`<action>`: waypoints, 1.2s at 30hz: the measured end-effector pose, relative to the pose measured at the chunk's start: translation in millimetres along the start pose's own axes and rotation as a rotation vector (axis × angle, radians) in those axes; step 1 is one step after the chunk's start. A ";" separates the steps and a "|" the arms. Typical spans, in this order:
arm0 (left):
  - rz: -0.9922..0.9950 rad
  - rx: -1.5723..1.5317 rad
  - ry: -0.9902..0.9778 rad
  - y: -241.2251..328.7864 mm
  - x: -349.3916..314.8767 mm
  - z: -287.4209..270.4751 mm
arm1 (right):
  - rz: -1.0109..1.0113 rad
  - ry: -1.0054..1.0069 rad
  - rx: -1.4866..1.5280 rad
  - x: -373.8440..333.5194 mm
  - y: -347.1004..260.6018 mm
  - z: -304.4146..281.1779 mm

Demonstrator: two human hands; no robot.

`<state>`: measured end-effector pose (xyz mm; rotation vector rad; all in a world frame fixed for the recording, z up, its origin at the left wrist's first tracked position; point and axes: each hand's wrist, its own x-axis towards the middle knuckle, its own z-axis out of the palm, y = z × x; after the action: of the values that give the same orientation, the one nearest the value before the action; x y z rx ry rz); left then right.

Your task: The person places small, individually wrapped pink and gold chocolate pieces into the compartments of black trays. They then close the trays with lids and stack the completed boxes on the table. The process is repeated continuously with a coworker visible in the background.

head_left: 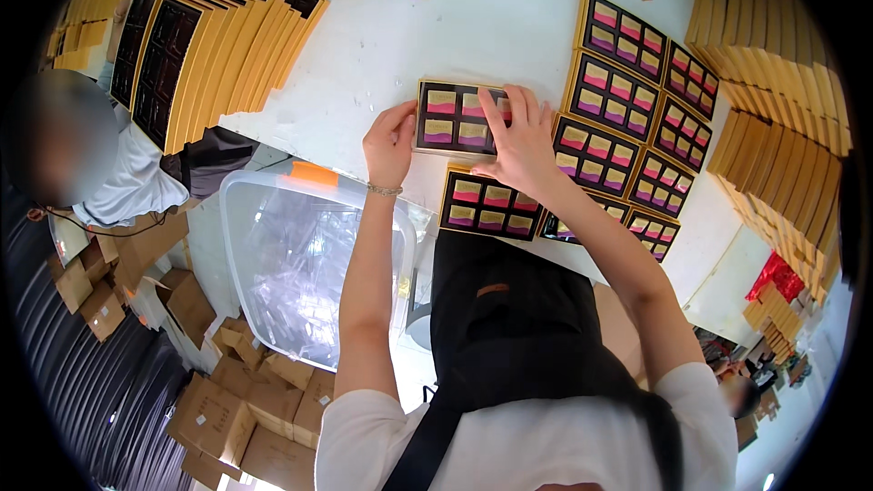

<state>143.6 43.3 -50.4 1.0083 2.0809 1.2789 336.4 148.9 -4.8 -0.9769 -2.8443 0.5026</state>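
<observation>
On the white worktop (pixel 364 50), a gold-edged rectangular black box (pixel 456 118) was touched by the half-curled left hand (pixel 391 141) at its left edge; firm grip could not be told. Its right end was covered by the widely spread right hand (pixel 520 141). Through uneven pressing, it might be skewed. Pink-and-purple packets (pixel 441 102) were seated inside; clear plastic pieces (pixel 305 295) were heaped in a translucent bin (pixel 234 250).
</observation>
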 end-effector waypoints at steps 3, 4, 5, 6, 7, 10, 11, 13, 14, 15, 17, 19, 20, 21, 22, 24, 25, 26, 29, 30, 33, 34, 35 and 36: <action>-0.198 -0.171 -0.069 1.1 0.6 -2.8 | -0.025 -0.032 0.035 10.1 7.2 3.7; -0.271 -0.206 -0.093 1.4 1.0 -3.4 | -0.036 -0.045 0.050 11.4 8.8 3.9; -0.242 -0.198 -0.079 -1.5 0.5 -2.3 | -0.040 -0.060 0.039 11.6 9.1 4.8; -0.213 -0.189 -0.066 -5.0 -0.6 0.1 | -0.044 -0.075 0.028 11.6 9.1 5.6; -0.184 -0.179 -0.053 -7.5 -1.8 2.0 | -0.048 -0.090 0.018 11.8 8.6 5.8; -0.149 -0.126 0.014 -4.5 -4.5 7.6 | -0.037 -0.128 -0.069 11.7 6.0 7.4; -0.194 -0.115 0.013 -3.8 -3.6 7.8 | -0.039 -0.149 -0.084 12.3 6.2 6.3; -0.281 -0.090 0.007 -4.0 -3.5 7.5 | -0.038 -0.188 -0.113 13.9 4.7 5.1; -0.263 -0.074 0.032 -6.5 -3.4 9.8 | -0.040 -0.190 -0.097 14.3 6.0 6.2; -0.237 -0.065 0.055 -9.8 -4.6 12.7 | -0.038 -0.187 -0.089 14.0 7.4 6.0; -0.227 -0.074 0.039 -12.1 -3.1 18.3 | -0.051 -0.112 -0.065 11.7 10.2 7.6; -0.252 -0.092 -0.032 -9.1 4.6 15.1 | -0.025 -0.111 -0.046 9.1 14.3 1.4; -0.277 -0.063 -0.038 -7.7 5.6 12.4 | -0.045 -0.101 -0.047 8.3 15.6 1.7; -0.297 -0.044 -0.045 -5.1 6.8 11.5 | -0.064 -0.090 -0.060 9.9 19.7 -1.1; -0.304 -0.041 -0.046 -0.5 4.9 12.3 | 0.001 -0.086 -0.010 10.4 19.3 -7.2; -0.197 0.006 -0.025 21.8 -20.2 3.5 | 0.126 0.058 0.057 -0.3 17.6 -39.7; -0.145 0.018 -0.075 32.8 -35.3 -0.8 | 0.185 0.185 0.078 -8.5 16.1 -78.3; 0.024 0.072 -0.171 29.7 -50.4 -11.1 | 0.292 0.334 0.140 -19.3 25.4 -126.5; 0.435 0.560 -0.578 60.9 -73.0 -18.4 | 0.629 0.818 -0.164 -98.1 79.6 -273.4; 0.536 0.689 -0.701 74.1 -75.3 -13.5 | 0.797 0.923 -0.353 -130.7 101.3 -317.3; 0.626 0.863 -0.934 81.7 -72.4 3.5 | 1.297 0.867 -0.590 -209.0 170.2 -396.0; 0.606 0.897 -0.988 79.7 -71.3 6.6 | 1.334 0.784 -0.532 -223.3 194.7 -403.0; 0.577 0.860 -0.982 75.4 -70.9 7.9 | 1.304 0.703 -0.616 -235.6 218.4 -397.1; 0.536 0.832 -0.962 69.1 -71.7 6.1 | 1.286 0.629 -0.699 -232.0 227.3 -385.8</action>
<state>214.4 9.3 11.2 2.0921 1.5278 -0.0916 725.9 282.3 286.5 -2.4314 -1.4939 -0.7120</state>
